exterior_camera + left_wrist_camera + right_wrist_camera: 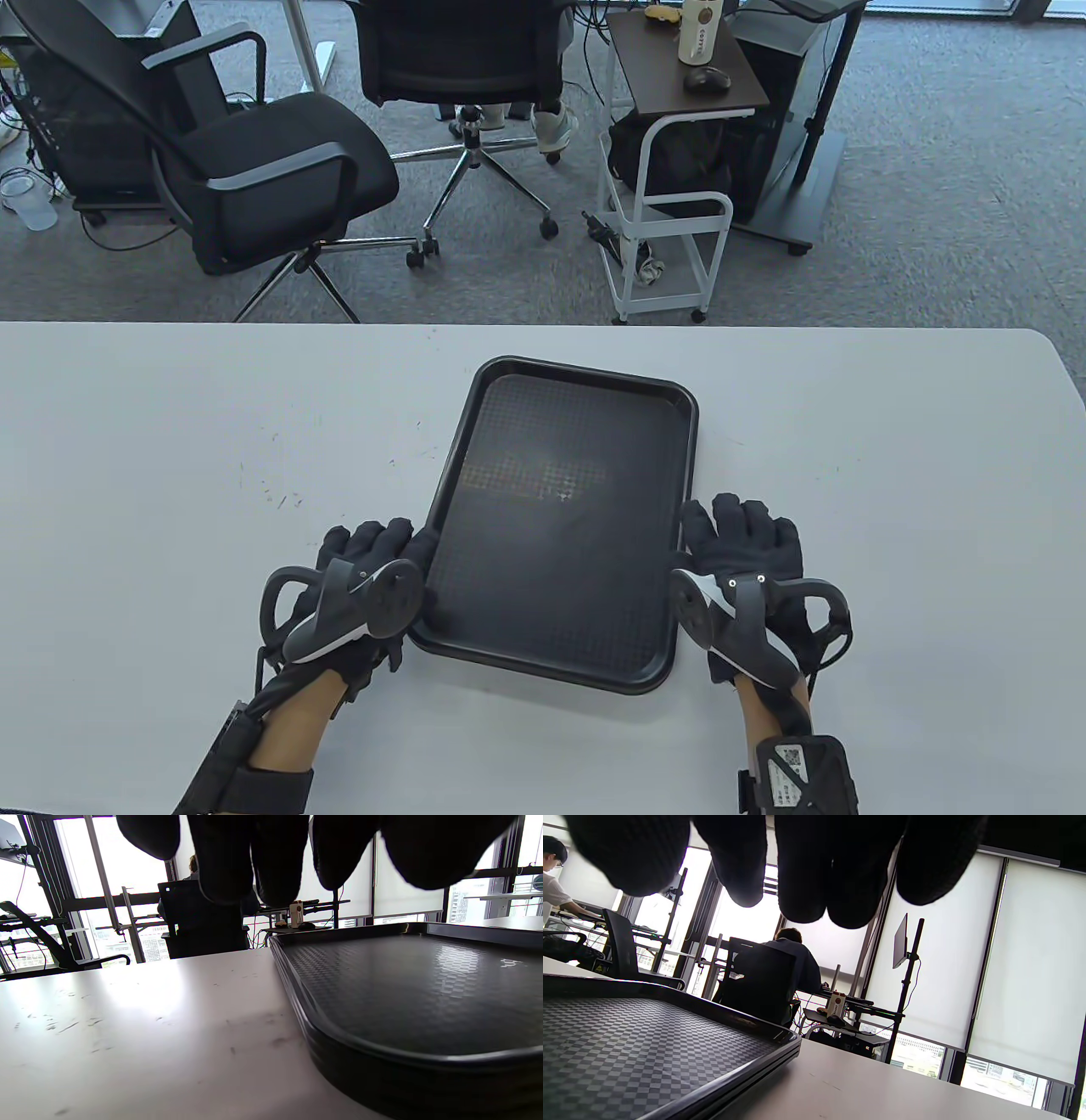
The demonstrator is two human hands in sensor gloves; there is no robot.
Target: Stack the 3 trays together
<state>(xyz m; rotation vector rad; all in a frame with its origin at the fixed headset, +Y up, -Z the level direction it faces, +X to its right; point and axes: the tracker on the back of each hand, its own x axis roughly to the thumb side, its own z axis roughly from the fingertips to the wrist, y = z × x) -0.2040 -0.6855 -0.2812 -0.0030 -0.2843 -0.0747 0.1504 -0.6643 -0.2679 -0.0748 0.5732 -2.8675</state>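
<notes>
A stack of black trays (560,526) lies in the middle of the white table, long side running away from me. Layered rims show at its edge in the left wrist view (415,993) and the right wrist view (649,1043). My left hand (373,548) lies on the table at the stack's near left edge, fingers spread, the innermost against the rim. My right hand (742,531) lies at the near right edge, fingers spread, right beside the rim. Neither hand holds anything. The fingers (271,857) of the left and the fingers (806,866) of the right hang loose above the table.
The white table (170,441) stretches to both sides of the stack, its far edge just beyond it. Behind the table stand office chairs (254,170) and a white cart (670,229) on the carpet.
</notes>
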